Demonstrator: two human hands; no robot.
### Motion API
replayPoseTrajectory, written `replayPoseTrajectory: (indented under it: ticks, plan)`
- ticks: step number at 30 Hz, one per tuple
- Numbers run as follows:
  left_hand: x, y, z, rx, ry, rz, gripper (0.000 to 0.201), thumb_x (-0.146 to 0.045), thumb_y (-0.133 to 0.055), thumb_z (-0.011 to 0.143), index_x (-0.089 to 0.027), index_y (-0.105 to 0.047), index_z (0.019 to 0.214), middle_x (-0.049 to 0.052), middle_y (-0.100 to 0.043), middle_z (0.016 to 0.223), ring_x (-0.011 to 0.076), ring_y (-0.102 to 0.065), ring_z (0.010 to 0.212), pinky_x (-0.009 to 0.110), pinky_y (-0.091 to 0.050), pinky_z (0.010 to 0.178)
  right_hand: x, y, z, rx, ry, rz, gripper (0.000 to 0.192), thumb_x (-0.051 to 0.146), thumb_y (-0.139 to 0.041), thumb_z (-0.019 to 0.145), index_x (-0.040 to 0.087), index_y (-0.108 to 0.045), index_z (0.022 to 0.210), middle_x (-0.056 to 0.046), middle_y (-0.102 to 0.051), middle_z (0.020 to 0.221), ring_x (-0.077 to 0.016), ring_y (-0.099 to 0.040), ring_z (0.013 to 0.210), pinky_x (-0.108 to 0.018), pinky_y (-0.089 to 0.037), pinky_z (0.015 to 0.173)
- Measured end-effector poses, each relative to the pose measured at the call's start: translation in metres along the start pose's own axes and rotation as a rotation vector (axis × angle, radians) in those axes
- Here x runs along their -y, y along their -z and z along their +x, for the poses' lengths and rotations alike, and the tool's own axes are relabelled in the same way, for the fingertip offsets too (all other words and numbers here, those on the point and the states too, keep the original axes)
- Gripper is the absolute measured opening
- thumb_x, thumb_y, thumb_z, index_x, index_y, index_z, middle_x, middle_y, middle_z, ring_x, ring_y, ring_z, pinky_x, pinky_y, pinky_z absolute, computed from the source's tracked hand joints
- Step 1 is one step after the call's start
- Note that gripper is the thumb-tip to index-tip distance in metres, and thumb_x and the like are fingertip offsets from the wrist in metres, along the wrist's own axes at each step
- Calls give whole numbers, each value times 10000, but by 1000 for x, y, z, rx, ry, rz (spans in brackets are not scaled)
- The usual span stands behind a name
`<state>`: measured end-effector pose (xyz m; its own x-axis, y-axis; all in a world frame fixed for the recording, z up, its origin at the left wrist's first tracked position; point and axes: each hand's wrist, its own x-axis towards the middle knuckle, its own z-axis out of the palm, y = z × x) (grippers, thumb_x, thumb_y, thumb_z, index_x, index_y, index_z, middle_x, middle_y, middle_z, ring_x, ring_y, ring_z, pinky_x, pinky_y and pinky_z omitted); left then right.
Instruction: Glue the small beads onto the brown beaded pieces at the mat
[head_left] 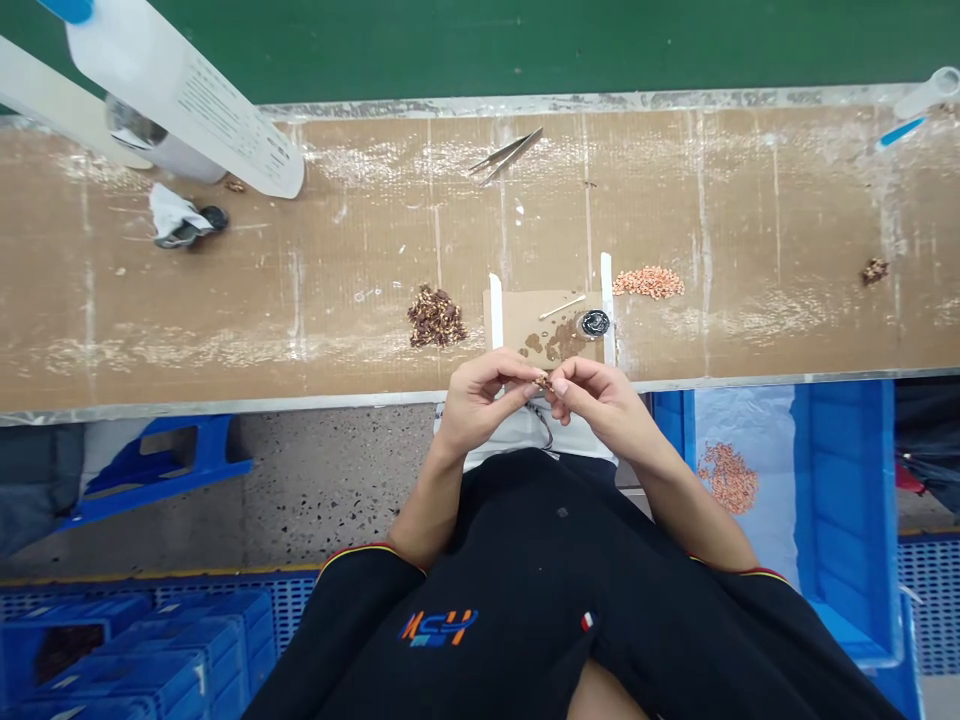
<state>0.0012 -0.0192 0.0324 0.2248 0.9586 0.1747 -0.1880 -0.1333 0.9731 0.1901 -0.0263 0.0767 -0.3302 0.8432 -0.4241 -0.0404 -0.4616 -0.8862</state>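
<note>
Both hands, left hand (476,398) and right hand (600,397), pinch 1 small brown part (541,381) together at the counter (225,300) edge. Orange shirt lettering (437,627) is unreadable. Bare counter lies left of the brown pile (436,317).

A single head-worn camera looks steeply down and forward from above the person's chest. The table (225,300) runs across the upper half of the frame from edge to edge, with a green surface beyond its far edge. Both hands sit near the centre, close under the lens, at the table's near edge. Floor and blue crates (150,650) fill the lower corners.
</note>
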Motion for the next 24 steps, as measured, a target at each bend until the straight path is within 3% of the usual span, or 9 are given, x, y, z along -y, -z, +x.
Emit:
replayPoseTrajectory:
  ticks: [5,10,15,20,24]
  plan:
    - [-9,0,-3,31,-60,80,115,-200,-808,922,-245,-841,1023,61,-816,933,148,-755,844,258,-602,756,1,5,-1,4,60,-101,444,630,-779,859,228,-606,785,13,-597,689,-129,-545,610,-281,-492,582]
    - [-21,-4,-4,-10,99,-8,101,-301,-813,930,-213,-837,975,72,-794,904,157,-756,828,262,-632,749,1,1,-5,-125,321,-396,165,306,-674,915,233,-595,790,4,-629,741,-139,-572,659,-280,-487,621]
    - [-25,-8,-5,-48,203,-95,179,-357,-855,893,-189,-801,865,39,-757,814,134,-752,738,246,-649,726,-2,-3,-5,-185,571,-636,129,162,-593,900,244,-573,803,9,-636,763,-134,-570,653,-267,-475,608]
    - [-21,-5,-6,-38,232,-137,252,-396,-872,871,-176,-751,855,22,-734,768,112,-715,664,222,-632,667,-1,-4,-4,-165,600,-673,155,141,-591,911,243,-549,803,17,-628,749,-128,-564,639,-260,-463,589]
    - [-15,-4,-7,-25,251,-151,275,-410,-861,876,-194,-719,969,5,-714,799,110,-703,677,217,-618,654,-3,-5,-3,-149,555,-654,155,136,-586,901,243,-541,798,21,-623,733,-123,-558,623,-252,-453,568]
